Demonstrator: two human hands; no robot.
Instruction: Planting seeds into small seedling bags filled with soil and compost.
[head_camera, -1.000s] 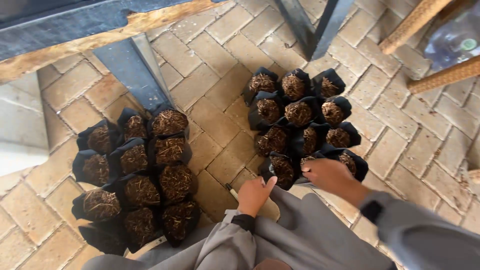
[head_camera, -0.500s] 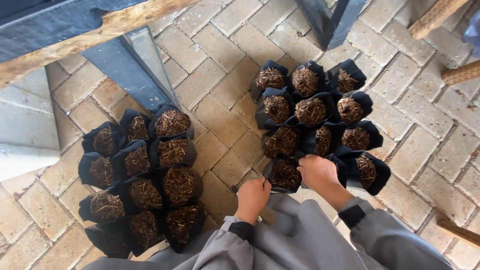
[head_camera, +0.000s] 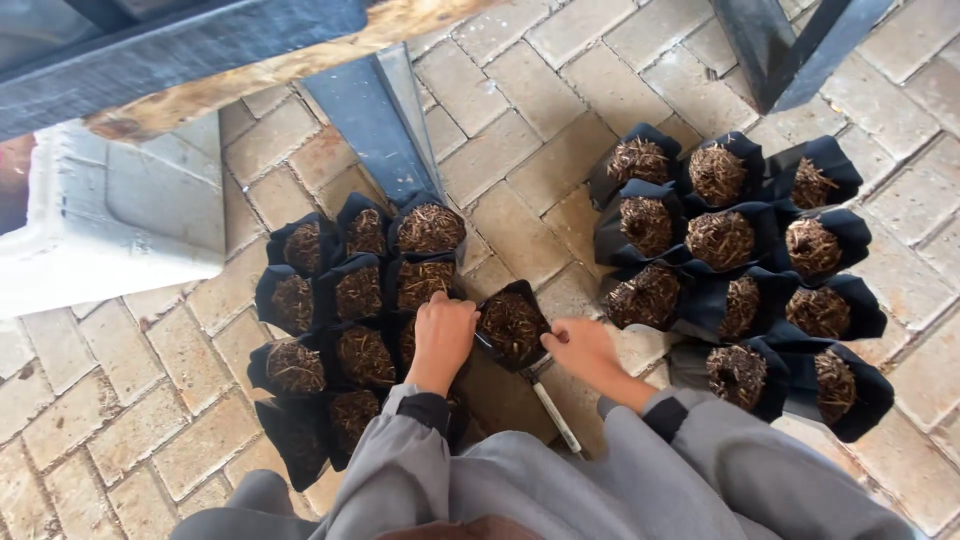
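– what's the ground like?
– tan brick paving (head_camera: 520, 130), laid in an interlocking pattern, in soft even daylight.
– anything standing on it?
– dark metal legs (head_camera: 375, 120) under a rough wooden beam (head_camera: 270, 65), another dark leg (head_camera: 790, 50) top right, a pale concrete block (head_camera: 110, 220) at left.

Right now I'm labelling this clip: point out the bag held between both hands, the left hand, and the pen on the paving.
held bag (head_camera: 512, 322), head view, soil top.
left hand (head_camera: 443, 332), head view, back of hand.
pen (head_camera: 553, 410), head view, mid-barrel.
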